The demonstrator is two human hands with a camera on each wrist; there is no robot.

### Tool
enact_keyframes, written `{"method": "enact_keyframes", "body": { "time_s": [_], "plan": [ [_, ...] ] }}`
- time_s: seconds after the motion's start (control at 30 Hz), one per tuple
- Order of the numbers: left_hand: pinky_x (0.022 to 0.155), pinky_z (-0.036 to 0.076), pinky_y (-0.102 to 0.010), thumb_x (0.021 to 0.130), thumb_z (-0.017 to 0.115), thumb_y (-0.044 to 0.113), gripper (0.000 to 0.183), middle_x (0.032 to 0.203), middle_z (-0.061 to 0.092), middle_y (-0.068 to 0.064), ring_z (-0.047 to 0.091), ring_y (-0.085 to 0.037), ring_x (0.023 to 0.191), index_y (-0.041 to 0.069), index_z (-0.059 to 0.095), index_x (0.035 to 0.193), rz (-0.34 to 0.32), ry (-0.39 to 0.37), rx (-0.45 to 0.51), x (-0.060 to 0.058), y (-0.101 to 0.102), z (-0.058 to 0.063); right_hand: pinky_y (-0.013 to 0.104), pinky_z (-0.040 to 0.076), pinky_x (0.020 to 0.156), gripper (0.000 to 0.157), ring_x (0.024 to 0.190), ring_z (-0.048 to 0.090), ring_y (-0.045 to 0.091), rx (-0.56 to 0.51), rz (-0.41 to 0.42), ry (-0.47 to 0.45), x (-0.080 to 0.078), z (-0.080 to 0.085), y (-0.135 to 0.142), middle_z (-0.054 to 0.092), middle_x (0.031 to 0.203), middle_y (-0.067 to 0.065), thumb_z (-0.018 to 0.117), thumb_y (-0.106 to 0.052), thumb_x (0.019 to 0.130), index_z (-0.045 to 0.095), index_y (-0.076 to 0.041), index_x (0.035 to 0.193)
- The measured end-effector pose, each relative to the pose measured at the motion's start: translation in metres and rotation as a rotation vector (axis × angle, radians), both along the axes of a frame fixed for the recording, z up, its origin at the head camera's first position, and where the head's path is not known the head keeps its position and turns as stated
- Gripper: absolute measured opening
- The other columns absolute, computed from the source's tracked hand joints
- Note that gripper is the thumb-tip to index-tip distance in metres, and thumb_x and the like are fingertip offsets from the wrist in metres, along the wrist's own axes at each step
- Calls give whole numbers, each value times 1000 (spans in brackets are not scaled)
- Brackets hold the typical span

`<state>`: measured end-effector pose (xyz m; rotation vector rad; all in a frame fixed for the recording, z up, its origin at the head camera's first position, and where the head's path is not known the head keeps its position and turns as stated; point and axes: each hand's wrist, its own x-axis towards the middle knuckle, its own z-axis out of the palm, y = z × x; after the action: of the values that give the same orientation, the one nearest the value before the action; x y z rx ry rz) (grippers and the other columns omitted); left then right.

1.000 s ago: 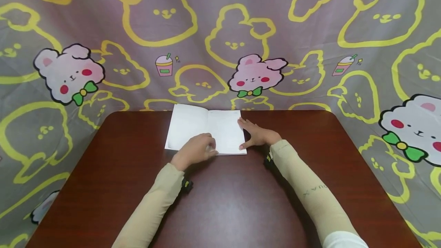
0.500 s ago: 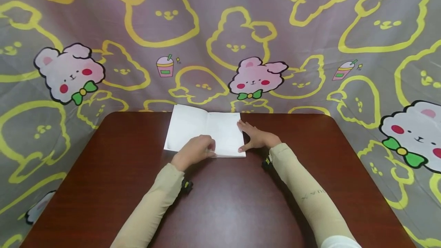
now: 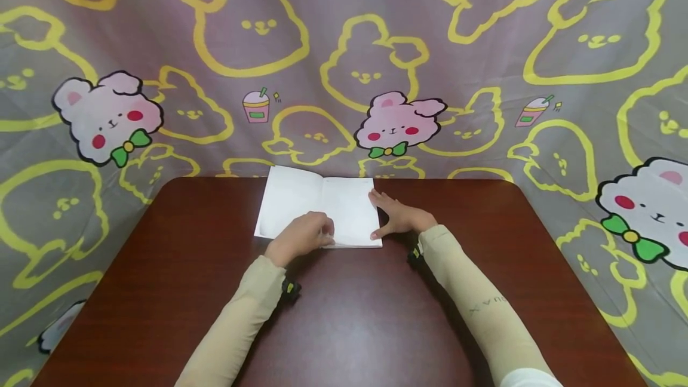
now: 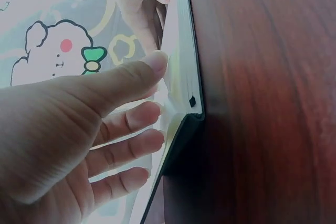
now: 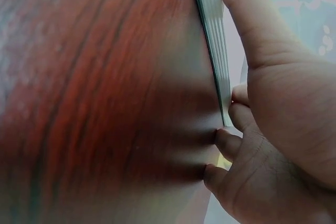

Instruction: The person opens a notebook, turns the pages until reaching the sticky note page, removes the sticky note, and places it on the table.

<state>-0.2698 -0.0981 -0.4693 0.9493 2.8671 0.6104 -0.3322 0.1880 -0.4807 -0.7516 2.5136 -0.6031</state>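
An open notebook (image 3: 349,211) with blank white pages and a dark cover lies at the table's far edge. My left hand (image 3: 302,235) is at its lower edge near the spine, where thumb and forefinger pinch a slightly raised page (image 4: 167,95). The other fingers (image 4: 128,145) are bent and spread beside the pages; the forefinger is mostly hidden behind the thumb. My right hand (image 3: 400,214) is spread along the notebook's right edge. Its thumb (image 5: 257,19) rests on the lower right corner, and its fingertips (image 5: 227,142) reach the edge farther up.
The brown wooden table (image 3: 344,327) extends in front of and beside the notebook. A curtain (image 3: 301,88) with cartoon animals hangs right behind the table and along both sides. Each wrist carries a small black camera (image 3: 291,289).
The page edge beside my left fingers has lifted slightly from the pages below. My right hand keeps its place on the notebook. The head view has shifted a little.
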Motion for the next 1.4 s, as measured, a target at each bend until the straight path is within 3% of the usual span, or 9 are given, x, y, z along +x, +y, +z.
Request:
{"method": "enact_keyframes", "body": {
  "time_s": [0.27, 0.57, 0.7, 1.0, 1.4],
  "plan": [
    [71, 54, -36, 88, 79, 15, 10, 78, 67, 3, 63, -16, 72, 14, 71, 82, -53, 137, -36, 2, 3, -4, 60, 5, 124, 120, 157, -5, 36, -5, -15, 5, 0, -2, -1, -3, 171, 14, 83, -44, 83, 3, -5, 163],
    [56, 44, -34, 79, 76, 9, 24, 63, 55, 4, 49, -14, 56, 16, 59, 63, -120, 382, -178, 6, 12, -4, 63, 6, 123, 119, 157, -3, 40, -24, -6, 13, 4, -1, -1, -1, 171, 17, 84, -43, 83, 6, -1, 162],
    [57, 43, -33, 77, 75, 8, 22, 64, 55, 5, 53, -15, 58, 17, 60, 64, -147, 407, -219, 6, 17, -4, 62, 7, 123, 120, 157, -2, 39, -21, -13, 24, 3, -1, 1, 0, 171, 17, 84, -45, 82, 7, -1, 162],
    [58, 46, -35, 77, 74, 6, 20, 64, 58, 2, 58, -19, 59, 16, 62, 65, -141, 452, -250, 8, 22, -5, 58, 13, 124, 120, 157, 2, 38, -57, 18, 58, 1, -4, 1, 4, 170, 19, 86, -43, 80, 10, 1, 162],
    [56, 45, -35, 77, 70, 5, 21, 63, 56, 1, 58, -21, 58, 14, 57, 63, -101, 520, -197, 14, 14, -4, 55, 18, 124, 124, 157, 5, 37, -127, 15, 54, 5, -4, 12, 7, 170, 19, 92, -39, 74, 13, 1, 162]
  ]
}}
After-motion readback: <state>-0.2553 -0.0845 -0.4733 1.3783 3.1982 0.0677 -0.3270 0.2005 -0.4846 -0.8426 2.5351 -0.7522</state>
